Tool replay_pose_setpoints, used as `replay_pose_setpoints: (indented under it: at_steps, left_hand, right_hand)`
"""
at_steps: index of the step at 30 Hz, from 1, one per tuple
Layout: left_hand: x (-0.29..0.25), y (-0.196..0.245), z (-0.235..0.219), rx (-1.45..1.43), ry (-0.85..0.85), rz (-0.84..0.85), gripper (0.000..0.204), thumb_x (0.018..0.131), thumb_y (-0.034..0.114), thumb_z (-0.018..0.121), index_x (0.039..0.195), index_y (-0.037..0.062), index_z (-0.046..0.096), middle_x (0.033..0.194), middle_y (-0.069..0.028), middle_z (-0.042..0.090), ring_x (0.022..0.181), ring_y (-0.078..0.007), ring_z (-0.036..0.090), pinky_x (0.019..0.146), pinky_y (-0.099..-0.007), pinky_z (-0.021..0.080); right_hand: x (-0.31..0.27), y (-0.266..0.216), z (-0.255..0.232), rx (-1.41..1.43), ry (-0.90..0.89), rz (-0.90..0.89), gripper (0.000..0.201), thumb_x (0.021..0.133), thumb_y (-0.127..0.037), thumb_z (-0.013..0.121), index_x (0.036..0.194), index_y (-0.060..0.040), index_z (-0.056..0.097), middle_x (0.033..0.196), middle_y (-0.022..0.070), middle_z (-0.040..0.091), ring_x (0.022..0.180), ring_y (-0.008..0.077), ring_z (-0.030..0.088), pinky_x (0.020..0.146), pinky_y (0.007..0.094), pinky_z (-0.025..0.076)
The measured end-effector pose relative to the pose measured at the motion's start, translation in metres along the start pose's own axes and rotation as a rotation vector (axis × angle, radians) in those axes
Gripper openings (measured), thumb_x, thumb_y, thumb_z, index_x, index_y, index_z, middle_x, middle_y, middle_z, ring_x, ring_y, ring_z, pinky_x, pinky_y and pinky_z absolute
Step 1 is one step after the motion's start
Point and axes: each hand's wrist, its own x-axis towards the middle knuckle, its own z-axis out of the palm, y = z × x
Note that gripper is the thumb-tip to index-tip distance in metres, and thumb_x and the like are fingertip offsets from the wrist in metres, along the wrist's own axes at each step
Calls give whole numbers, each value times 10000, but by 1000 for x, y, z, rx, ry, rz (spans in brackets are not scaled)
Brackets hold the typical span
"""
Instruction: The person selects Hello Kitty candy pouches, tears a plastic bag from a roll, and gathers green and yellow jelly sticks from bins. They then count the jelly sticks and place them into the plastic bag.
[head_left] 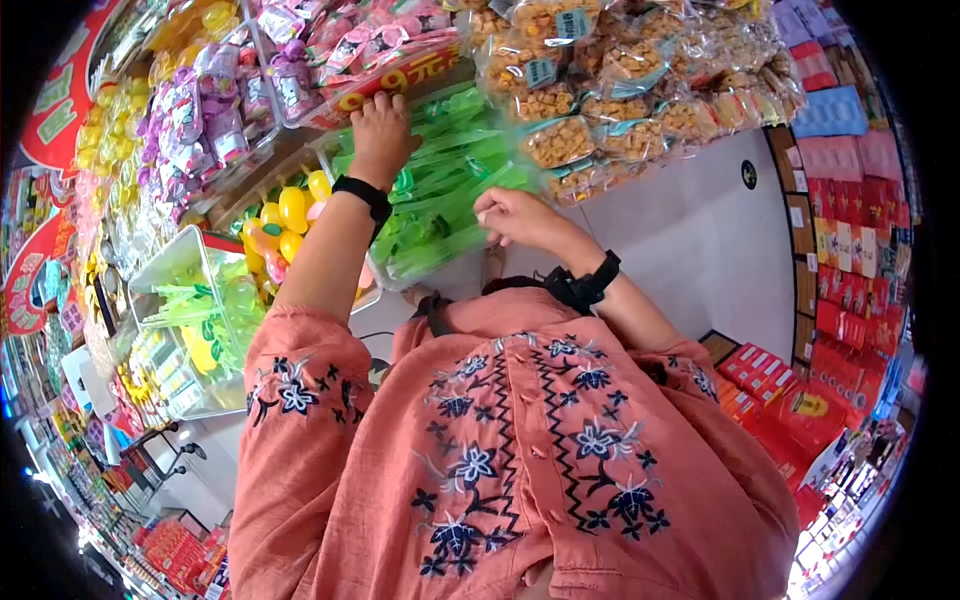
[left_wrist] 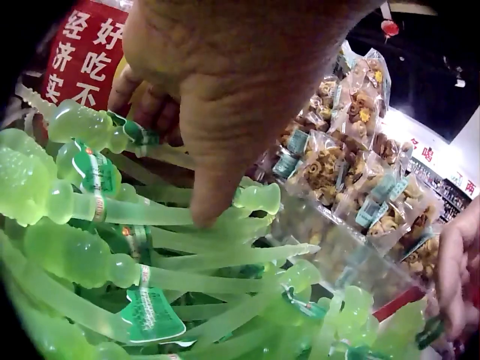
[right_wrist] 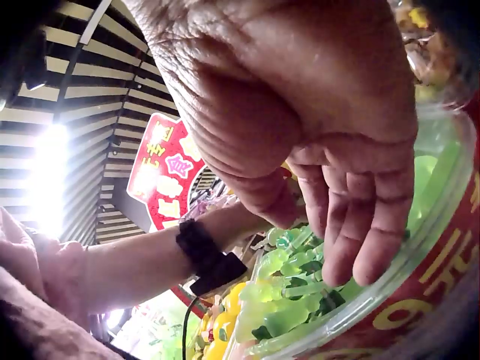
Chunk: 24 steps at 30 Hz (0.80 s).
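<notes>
Long green translucent packs [head_left: 440, 150], each with a bulbous end, a thin neck and a green tag, fill a clear bin in the head view. At the bin's far side my left hand [head_left: 382, 138] reaches over them. Its thumb [left_wrist: 206, 191] points down among the necks in the left wrist view, with the bent fingers [left_wrist: 161, 112] apart from it beside a tagged pack [left_wrist: 82, 124]; the fingertips are partly hidden. My right hand [head_left: 525, 217] hovers at the bin's near right side. In the right wrist view its fingers [right_wrist: 367, 217] hang loosely downward over the packs, holding nothing.
Bagged brown snacks [head_left: 640, 90] are heaped to the right of the bin. Yellow mango-shaped packs [head_left: 290, 215] lie to its left, purple bags [head_left: 205, 110] and pink bags [head_left: 380, 40] beyond. A red price sign [head_left: 385, 85] borders the far side. Red boxes [head_left: 850, 260] line shelves at right.
</notes>
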Motion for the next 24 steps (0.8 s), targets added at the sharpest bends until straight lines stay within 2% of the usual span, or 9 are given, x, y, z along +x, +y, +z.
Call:
replay_pose_setpoints:
  at_steps: [4, 7, 10, 11, 14, 17, 20, 24]
  left_hand:
    - [-7, 2, -1, 34, 41, 49, 729, 643, 493, 858, 1180, 104, 553, 1122, -100, 550, 1046, -296, 569, 871, -454, 456]
    - [-8, 8, -4, 33, -7, 29, 755, 621, 514, 863, 1178, 108, 555, 1148, -94, 551, 1062, -292, 562, 869, -451, 450]
    - [-6, 3, 3, 40, -103, 69, 870, 616, 535, 860, 1284, 103, 508, 1199, -114, 535, 1101, -321, 557, 895, -460, 466]
    - [-5, 2, 9, 39, -76, 61, 912, 577, 559, 869, 1281, 98, 516, 1203, -113, 554, 1127, -328, 553, 924, -469, 453]
    - [-3, 0, 25, 0, -119, 62, 847, 556, 552, 885, 1197, 109, 554, 1180, -94, 587, 1111, -296, 567, 909, -463, 448]
    - [-1, -3, 22, 40, -134, 78, 880, 549, 563, 888, 1216, 105, 541, 1164, -87, 605, 1128, -297, 573, 916, -474, 451]
    - [5, -3, 7, 35, -299, 87, 905, 559, 563, 886, 1246, 107, 514, 1172, -86, 612, 1133, -297, 584, 917, -489, 453]
    - [-7, -8, 20, 32, -265, 95, 958, 573, 564, 878, 1320, 107, 489, 1191, -98, 617, 1125, -304, 602, 926, -491, 450]
  right_hand:
    - [-2, 6, -5, 5, -3, -13, 295, 973, -203, 569, 1185, 2, 566, 946, 57, 658, 786, 137, 674, 628, 265, 532]
    - [-1, 15, -4, 35, 17, -46, 305, 954, -235, 586, 1153, -4, 582, 940, 73, 650, 730, 136, 653, 586, 291, 519]
    - [-1, 17, -5, 26, 10, -35, 298, 954, -231, 586, 1149, -5, 586, 931, 69, 652, 732, 133, 654, 583, 289, 516]
    - [-1, 16, -6, 25, 12, -36, 297, 953, -230, 587, 1148, -5, 587, 932, 70, 653, 733, 133, 654, 583, 288, 515]
    - [-5, 12, -7, 14, 16, -26, 293, 959, -219, 582, 1159, -5, 583, 938, 65, 655, 749, 132, 659, 602, 282, 522]
    - [-7, 7, -9, -8, 8, -6, 290, 970, -200, 574, 1182, -3, 571, 944, 56, 656, 779, 131, 664, 640, 275, 537]
    - [-10, 7, -11, 4, 7, -3, 291, 965, -200, 580, 1177, 0, 576, 949, 57, 658, 782, 134, 666, 643, 277, 539]
    - [-9, 9, -11, 19, 6, 4, 295, 962, -203, 582, 1175, 2, 581, 953, 56, 660, 791, 136, 669, 647, 276, 540]
